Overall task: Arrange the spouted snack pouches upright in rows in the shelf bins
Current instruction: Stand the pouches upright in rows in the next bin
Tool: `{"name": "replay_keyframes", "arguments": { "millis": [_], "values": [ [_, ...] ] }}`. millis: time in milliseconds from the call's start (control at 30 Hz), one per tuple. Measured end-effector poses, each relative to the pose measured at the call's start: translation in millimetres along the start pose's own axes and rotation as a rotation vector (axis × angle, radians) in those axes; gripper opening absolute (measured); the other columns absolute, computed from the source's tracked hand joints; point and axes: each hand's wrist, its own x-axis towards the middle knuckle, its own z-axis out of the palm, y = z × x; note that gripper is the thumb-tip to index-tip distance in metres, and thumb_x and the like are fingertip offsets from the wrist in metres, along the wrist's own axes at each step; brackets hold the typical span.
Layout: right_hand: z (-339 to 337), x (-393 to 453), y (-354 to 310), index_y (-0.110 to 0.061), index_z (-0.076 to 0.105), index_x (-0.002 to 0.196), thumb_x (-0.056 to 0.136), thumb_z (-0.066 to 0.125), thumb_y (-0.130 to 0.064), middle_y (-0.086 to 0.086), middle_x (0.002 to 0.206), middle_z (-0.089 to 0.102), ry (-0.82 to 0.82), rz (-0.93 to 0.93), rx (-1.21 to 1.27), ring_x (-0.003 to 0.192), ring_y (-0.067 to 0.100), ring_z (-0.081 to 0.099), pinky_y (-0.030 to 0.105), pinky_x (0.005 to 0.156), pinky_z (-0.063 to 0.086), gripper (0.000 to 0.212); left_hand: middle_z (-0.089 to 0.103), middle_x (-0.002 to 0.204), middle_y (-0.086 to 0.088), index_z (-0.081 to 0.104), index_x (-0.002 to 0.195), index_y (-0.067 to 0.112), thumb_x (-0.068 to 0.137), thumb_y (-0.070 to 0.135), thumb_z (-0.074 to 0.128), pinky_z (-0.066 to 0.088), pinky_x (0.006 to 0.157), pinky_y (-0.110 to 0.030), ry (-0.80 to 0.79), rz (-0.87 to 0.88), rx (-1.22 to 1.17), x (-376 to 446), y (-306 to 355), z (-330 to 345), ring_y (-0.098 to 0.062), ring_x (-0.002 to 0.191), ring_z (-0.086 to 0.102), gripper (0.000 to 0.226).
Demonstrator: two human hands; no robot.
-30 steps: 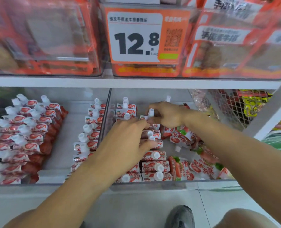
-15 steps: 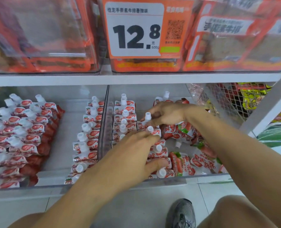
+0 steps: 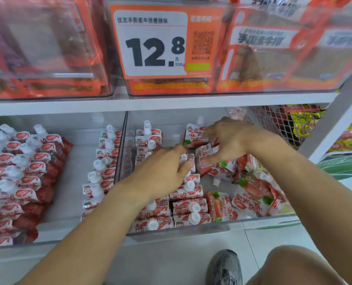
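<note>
Red-and-white spouted pouches with white caps stand in two rows (image 3: 188, 207) on the left side of the right clear bin (image 3: 253, 219). More pouches lie loose in a heap (image 3: 253, 192) on that bin's right side. My left hand (image 3: 162, 169) rests over the rows, and its fingertips pinch the cap of one pouch (image 3: 183, 157) in the second row. Farther back, my right hand (image 3: 232, 139) curls its fingers and thumb round a tilted pouch (image 3: 202, 152). An upright pouch (image 3: 192, 133) stands just behind it.
The left clear bin (image 3: 72, 161) holds a pouch row (image 3: 101, 167) along its right wall and a leaning mass of pouches (image 3: 16, 171) at its left. A shelf board with a 12.8 price tag (image 3: 162, 41) hangs above. A wire basket (image 3: 278, 124) is at the right, and my shoe (image 3: 226, 268) below.
My left hand slid deeper along the rows to a cap farther back. My right hand left the cap it held and moved right and back onto a tilted pouch.
</note>
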Motion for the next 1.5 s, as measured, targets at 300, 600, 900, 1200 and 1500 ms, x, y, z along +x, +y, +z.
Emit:
{"name": "replay_keyframes", "arguments": {
  "millis": [300, 600, 900, 1200, 1500],
  "values": [
    [15.7, -9.1, 11.8, -0.032, 0.067, 0.113, 0.070, 0.084, -0.038, 0.003, 0.114, 0.058, 0.260, -0.151, 0.177, 0.106, 0.019, 0.053, 0.034, 0.090, 0.045, 0.047, 0.065, 0.097, 0.002, 0.050, 0.124, 0.024, 0.098, 0.049, 0.037, 0.050, 0.074, -0.035, -0.003, 0.029, -0.003, -2.5, -5.7, 3.6, -0.013, 0.085, 0.059, 0.038],
    [24.9, 36.8, -14.0, -0.025, 0.077, 0.095, 0.072, 0.081, -0.010, -0.004, 0.102, 0.060, 0.245, -0.349, 0.422, 0.091, 0.013, 0.059, 0.025, 0.080, 0.046, 0.028, 0.063, 0.104, 0.005, 0.052, 0.121, 0.027, 0.094, 0.051, 0.044, 0.051, 0.078, -0.036, 0.033, 0.060, 0.025, -12.6, -5.3, -1.8, -0.011, 0.091, 0.059, 0.037],
    [28.0, 68.6, -18.2, -0.024, 0.063, 0.103, 0.087, 0.070, -0.005, -0.005, 0.107, 0.070, 0.079, -0.343, 0.728, 0.100, 0.008, 0.066, 0.030, 0.094, 0.053, 0.026, 0.059, 0.119, 0.013, 0.051, 0.123, 0.033, 0.090, 0.050, 0.053, 0.047, 0.086, -0.025, 0.151, 0.067, 0.073, -26.9, -5.1, 0.6, -0.008, 0.106, 0.055, 0.037],
    [13.8, 61.8, -15.6, -0.032, 0.067, 0.091, 0.090, 0.064, -0.002, -0.012, 0.082, 0.073, -0.126, -0.297, 0.633, 0.068, 0.007, 0.064, 0.047, 0.074, 0.061, 0.030, 0.038, 0.140, 0.004, 0.035, 0.140, 0.022, 0.078, 0.052, 0.069, 0.030, 0.102, -0.023, 0.110, -0.026, 0.027, -2.6, -5.5, -8.6, -0.015, 0.130, 0.037, 0.077],
    [8.3, 45.3, 15.8, -0.016, 0.061, 0.125, 0.090, 0.060, -0.007, -0.002, 0.122, 0.064, 0.389, -0.071, 0.431, 0.109, 0.013, 0.061, 0.013, 0.087, 0.044, 0.036, 0.043, 0.145, 0.003, 0.035, 0.142, 0.028, 0.083, 0.068, 0.050, 0.001, 0.120, -0.042, -0.165, -0.066, 0.044, 8.4, -8.8, -7.0, -0.018, 0.140, 0.029, 0.073]
  ]
}}
